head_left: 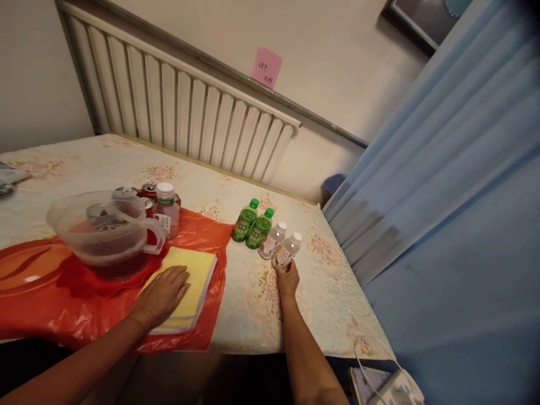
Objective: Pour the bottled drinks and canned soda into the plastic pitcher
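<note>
My left hand lies flat, palm down, on a stack of yellow paper sheets with pale purple edges below. My right hand has its fingers around the lower part of a small clear bottle with a white cap and printed label. That bottle stands at the right end of a row. Beside it is a matching white-capped bottle, then two green-capped green bottles. All of them stand upright on the flowered tablecloth.
Left of the paper, a clear plastic pitcher stands on a red plastic sheet. Behind it are several drink cans and a white-capped jar. A radiator runs along the wall; a blue curtain hangs at right.
</note>
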`<state>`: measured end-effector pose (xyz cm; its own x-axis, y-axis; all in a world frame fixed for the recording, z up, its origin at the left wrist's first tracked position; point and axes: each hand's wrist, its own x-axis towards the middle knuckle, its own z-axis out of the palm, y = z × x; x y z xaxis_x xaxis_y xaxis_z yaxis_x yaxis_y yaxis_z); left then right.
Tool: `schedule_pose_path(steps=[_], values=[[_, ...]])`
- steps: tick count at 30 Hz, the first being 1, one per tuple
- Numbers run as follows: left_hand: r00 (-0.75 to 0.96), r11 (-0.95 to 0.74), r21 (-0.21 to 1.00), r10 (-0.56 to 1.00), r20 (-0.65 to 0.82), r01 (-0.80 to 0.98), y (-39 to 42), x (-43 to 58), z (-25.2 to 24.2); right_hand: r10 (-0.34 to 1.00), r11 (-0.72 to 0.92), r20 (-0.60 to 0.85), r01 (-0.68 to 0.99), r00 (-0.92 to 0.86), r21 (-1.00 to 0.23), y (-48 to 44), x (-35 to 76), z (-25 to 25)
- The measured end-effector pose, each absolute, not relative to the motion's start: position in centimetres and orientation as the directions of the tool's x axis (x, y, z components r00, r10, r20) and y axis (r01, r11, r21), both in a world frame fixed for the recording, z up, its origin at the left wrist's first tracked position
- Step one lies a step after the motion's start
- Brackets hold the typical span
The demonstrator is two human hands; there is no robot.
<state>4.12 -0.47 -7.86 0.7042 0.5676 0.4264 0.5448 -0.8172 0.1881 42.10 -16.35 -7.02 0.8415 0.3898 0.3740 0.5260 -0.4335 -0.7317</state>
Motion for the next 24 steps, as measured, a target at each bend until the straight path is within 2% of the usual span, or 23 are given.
schedule_pose_path(steps=[16,24], values=[[0.685,-0.813,0.251,0.579,0.443,0.525,-0.46,4.15,-7.9,0.395,-0.427,0.373,0.527,0.839,-0.734,-16.31,42.15,-7.07],[0.694,-0.815,0.219,0.574,0.436,0.536,-0.4,4.14,-7.94,0.395,-0.424,0.374,0.528,0.839,-0.736,-16.36,42.14,-7.07]])
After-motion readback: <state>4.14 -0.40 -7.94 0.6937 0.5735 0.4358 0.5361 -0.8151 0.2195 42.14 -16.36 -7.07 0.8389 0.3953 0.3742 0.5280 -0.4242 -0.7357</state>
